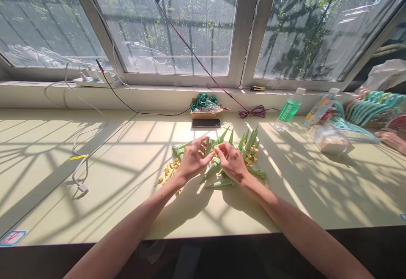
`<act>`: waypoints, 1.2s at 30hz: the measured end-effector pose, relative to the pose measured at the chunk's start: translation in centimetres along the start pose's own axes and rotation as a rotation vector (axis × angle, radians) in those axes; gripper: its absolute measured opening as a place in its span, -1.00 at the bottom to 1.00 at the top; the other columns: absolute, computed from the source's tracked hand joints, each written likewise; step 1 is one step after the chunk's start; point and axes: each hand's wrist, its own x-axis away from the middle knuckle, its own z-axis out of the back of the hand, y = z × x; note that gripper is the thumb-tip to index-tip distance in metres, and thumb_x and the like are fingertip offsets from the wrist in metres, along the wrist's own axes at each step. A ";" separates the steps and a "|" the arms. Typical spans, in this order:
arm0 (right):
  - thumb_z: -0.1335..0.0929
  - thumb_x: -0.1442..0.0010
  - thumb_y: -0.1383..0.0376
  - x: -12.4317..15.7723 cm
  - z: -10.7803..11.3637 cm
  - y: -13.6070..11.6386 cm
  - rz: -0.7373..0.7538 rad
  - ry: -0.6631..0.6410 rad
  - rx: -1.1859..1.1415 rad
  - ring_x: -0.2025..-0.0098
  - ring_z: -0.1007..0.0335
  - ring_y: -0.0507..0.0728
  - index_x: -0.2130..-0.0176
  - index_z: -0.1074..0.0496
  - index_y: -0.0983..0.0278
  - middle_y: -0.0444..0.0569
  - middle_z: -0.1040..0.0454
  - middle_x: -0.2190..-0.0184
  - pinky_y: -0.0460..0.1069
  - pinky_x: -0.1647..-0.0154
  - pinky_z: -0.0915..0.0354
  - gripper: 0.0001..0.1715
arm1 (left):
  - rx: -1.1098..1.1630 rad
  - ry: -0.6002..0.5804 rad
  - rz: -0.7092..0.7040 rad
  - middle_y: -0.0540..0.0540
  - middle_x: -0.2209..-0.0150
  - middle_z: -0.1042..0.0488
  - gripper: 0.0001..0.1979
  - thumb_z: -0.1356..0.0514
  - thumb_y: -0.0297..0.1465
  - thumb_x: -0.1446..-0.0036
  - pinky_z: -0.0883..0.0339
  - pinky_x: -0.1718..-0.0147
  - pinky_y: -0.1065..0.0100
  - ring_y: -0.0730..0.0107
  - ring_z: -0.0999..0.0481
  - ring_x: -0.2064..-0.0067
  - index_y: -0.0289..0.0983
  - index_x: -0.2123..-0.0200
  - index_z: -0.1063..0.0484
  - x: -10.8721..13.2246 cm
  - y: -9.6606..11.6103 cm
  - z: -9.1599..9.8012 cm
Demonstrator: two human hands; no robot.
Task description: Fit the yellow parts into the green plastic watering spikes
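Sunlit table is strewn with green cones. A small piece is pinched by left hand and right hand, seemingly being fitted; fine alignment is needed.

My pale green table is striped with sun and window shadow. Right before me lies a heap of green cones, with small yellow pieces scattered just left of it. Behind them lies a black phone, then a small cardboard box. A white cable trails at my left. A green-labelled bottle and a plastic bag sit at my right.
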 end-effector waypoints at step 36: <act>-0.15 -0.36 0.10 -0.2 0.5 -0.7 -0.108 -0.041 -0.012 0.61 -0.05 0.00 0.50 -0.22 0.23 -0.22 -0.17 0.67 -0.07 0.53 -0.01 -0.56 | 0.022 -0.015 -0.058 -0.15 0.14 -0.47 -0.52 -0.29 -0.36 -0.09 -0.53 0.40 0.40 0.44 -0.52 0.32 -0.24 -0.09 -0.32 0.3 -0.2 -0.3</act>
